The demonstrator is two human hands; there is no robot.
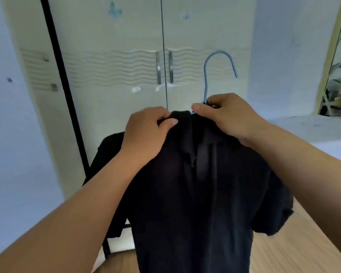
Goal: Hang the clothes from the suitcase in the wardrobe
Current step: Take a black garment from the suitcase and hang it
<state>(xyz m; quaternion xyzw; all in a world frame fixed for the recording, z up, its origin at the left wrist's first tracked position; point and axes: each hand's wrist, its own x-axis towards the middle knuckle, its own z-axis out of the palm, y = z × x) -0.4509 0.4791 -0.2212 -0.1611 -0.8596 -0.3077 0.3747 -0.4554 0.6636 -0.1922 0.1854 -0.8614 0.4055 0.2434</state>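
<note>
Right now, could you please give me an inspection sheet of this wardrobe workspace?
Surface: a wooden floor shows at lower right; a pale ledge runs along the right.
Job's things: a black shirt is on a blue hanger, held up in front of the wardrobe, whose two doors are closed. No suitcase is in view.
Clutter: a black frame stands against the wardrobe's left side.
Hands: the left hand pinches the collar; the right hand grips the hanger's neck.
Cables: nothing seen.
Surroundings: white walls; a yellow-framed opening at far right.
</note>
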